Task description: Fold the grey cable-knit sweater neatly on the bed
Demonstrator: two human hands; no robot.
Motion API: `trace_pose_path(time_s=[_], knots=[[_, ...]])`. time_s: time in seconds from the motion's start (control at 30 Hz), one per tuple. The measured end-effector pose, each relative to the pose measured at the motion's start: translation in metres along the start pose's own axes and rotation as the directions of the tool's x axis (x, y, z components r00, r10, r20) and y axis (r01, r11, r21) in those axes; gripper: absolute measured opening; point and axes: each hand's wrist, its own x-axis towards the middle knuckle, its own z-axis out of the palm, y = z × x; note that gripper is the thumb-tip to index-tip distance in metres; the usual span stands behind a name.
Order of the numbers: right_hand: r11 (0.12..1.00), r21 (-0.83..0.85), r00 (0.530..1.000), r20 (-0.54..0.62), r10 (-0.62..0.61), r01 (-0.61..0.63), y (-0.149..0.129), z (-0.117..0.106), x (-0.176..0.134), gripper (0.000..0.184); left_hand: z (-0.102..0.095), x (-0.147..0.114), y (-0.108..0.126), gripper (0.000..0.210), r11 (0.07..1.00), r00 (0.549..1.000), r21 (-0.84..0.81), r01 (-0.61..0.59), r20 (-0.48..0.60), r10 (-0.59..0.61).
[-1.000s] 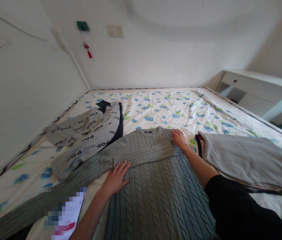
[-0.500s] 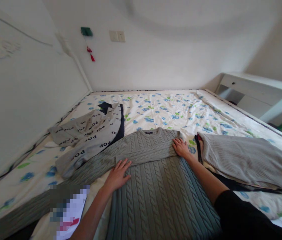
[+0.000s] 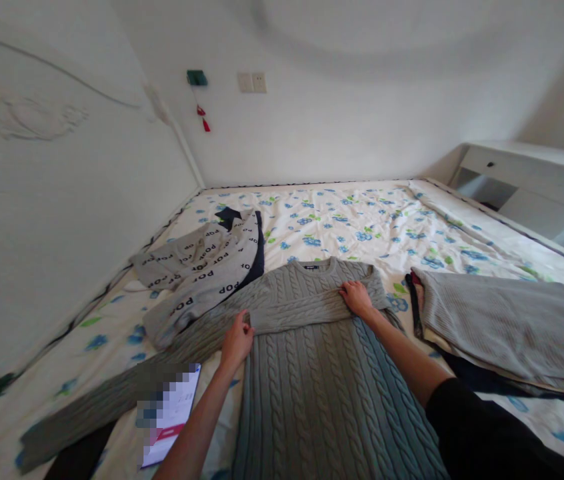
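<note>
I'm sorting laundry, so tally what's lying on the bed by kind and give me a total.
Cable-knit sweaters: 1, grey-green, under the left hand and right hand.
Lettered grey tops: 1, printed POP.
Ribbed grey garments: 1.
Paper sheets: 1.
Total: 4.

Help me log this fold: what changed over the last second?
The left hand, earlier flat on the cable-knit sweater, now pinches the folded sleeve's cuff. The right hand stays pressed at the shoulder. The POP garment and grey top lie unmoved.
</note>
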Motion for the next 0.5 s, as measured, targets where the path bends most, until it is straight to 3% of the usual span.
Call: trace_pose_path(time_s=[0.13,0.23,0.3,0.43,0.5], knots=[[0.991,0.084,0.992,-0.083,-0.094,0.101,-0.006,-0.019,-0.023,0.034,-0.017,0.0,0.005,0.053,0.998,0.999,0.058,-0.037,0.002,0.037],[0.958,0.21,0.979,-0.098,-0.177,0.194,0.006,-0.034,-0.071,0.031,-0.039,0.0,-0.002,0.054,0.99,0.997,0.122,-0.07,-0.001,0.071],[0.93,0.305,0.979,-0.081,-0.189,0.205,0.026,-0.04,-0.114,0.03,-0.055,-0.003,-0.011,0.056,0.982,0.995,0.165,-0.087,0.054,0.079],[0.88,0.471,0.996,0.019,-0.083,0.064,0.077,-0.046,-0.202,0.032,-0.089,-0.022,-0.039,0.059,0.99,0.972,0.109,-0.095,0.226,0.068],[0.824,0.563,0.998,0.063,0.029,-0.059,0.096,-0.051,-0.234,0.039,-0.106,-0.038,-0.055,0.059,0.998,0.972,0.021,-0.054,0.23,0.047]])
